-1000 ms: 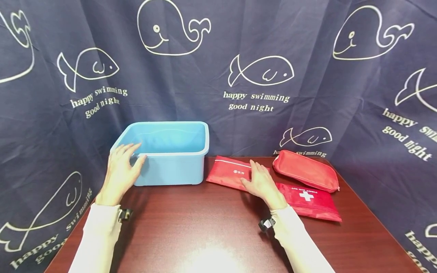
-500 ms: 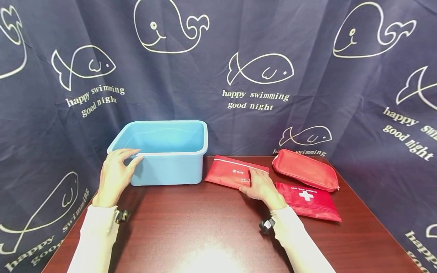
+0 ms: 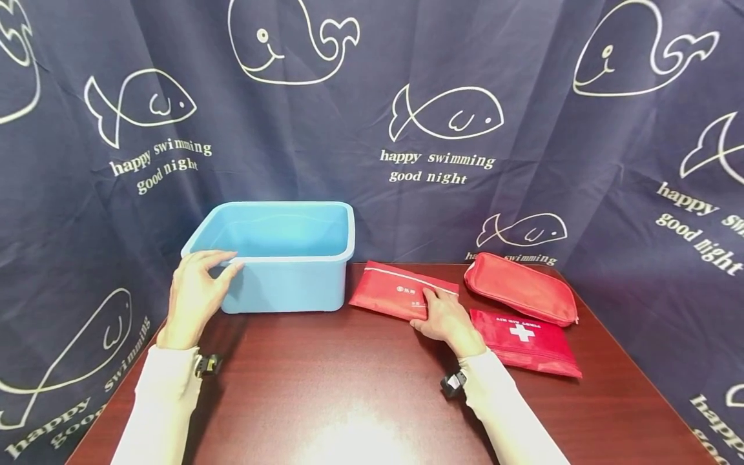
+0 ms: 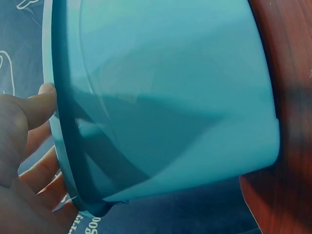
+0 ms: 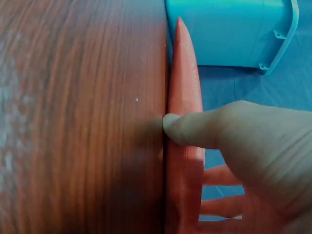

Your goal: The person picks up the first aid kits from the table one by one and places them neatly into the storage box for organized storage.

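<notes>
The soft red pouch [image 3: 386,294] lying flat on the table [image 3: 325,374], just right of the blue bin [image 3: 285,287], looks likely to sag or slip if lifted from here, because the right hand [image 3: 444,320] has only its right part and the rest would hang unsupported. A sideways sweep might also nudge the white-cross pouch [image 3: 523,355], close by on the right, with the zipped red case [image 3: 520,289] on the far side of it. At the left, a hard pull or push by the left hand [image 3: 194,294] could tilt or slide the bin, since it has the rim at one near-left corner only. That hand is partly curled, thumb against the rim's near face and fingers hooked past it, so it grips the bin lightly. The right hand is half-closed in a loose pinch, thumb at the pouch's near edge, fingers across the top; how firmly it squeezes, I cannot tell.
</notes>
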`<control>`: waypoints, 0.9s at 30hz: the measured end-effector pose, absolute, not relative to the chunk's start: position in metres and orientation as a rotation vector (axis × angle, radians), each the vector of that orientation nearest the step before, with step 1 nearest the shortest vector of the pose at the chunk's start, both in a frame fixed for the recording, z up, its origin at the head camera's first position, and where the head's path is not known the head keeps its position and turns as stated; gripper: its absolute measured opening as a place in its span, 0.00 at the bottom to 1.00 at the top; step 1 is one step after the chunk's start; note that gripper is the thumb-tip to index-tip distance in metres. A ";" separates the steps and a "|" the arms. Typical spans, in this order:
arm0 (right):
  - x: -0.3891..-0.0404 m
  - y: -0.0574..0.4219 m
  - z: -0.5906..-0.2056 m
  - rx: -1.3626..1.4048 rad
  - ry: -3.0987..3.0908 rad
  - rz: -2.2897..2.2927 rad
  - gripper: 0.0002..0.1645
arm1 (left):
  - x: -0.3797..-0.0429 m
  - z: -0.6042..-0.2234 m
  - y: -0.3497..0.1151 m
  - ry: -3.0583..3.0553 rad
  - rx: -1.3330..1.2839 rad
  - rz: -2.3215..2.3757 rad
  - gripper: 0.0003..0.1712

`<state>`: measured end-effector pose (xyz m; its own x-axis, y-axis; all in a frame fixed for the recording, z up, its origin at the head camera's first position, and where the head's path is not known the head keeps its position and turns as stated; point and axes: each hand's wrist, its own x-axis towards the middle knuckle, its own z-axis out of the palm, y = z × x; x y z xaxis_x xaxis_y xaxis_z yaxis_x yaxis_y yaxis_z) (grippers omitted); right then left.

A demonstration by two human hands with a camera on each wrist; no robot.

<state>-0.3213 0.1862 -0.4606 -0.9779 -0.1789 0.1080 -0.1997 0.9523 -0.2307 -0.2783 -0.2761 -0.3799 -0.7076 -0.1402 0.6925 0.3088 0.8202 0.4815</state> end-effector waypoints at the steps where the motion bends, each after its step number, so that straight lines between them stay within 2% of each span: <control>1: -0.321 0.185 -0.460 0.298 -3.019 0.359 0.50 | -0.278 -0.380 -0.276 -2.239 -0.118 -0.762 0.16; 18: -0.325 0.191 -0.461 0.487 -2.888 0.357 0.31 | -0.276 -0.379 -0.276 -2.220 -0.107 -0.813 0.16; 27: -0.328 0.196 -0.462 0.458 -2.864 0.375 0.29 | -0.276 -0.376 -0.275 -2.204 -0.116 -0.815 0.15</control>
<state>-0.3282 0.1960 -0.4617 -0.9282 -0.2755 0.2501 -0.3306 0.9191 -0.2144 -0.2762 -0.2748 -0.3765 -0.7002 -0.1668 0.6942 0.3248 0.7915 0.5178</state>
